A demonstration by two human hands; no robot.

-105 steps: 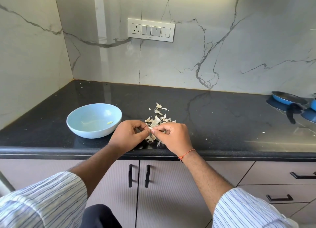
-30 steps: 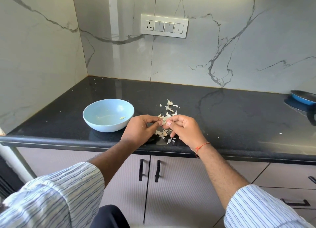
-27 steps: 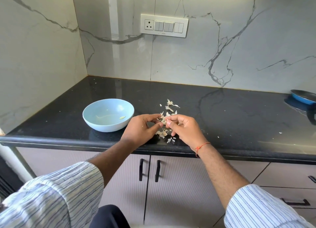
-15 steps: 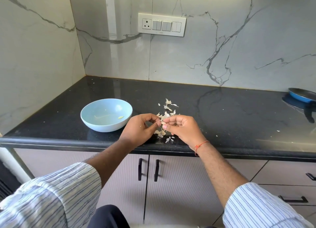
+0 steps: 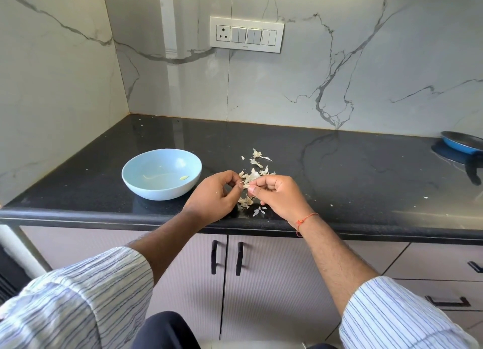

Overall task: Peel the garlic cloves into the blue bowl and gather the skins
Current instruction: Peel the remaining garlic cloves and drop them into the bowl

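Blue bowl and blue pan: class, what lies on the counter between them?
In the head view, between the blue bowl and blue pan lie scattered garlic skins, with both hands above them.

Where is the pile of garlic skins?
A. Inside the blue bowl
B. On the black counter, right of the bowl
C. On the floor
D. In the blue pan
B: the skins lie on the counter, right of the bowl, just beyond both hands.
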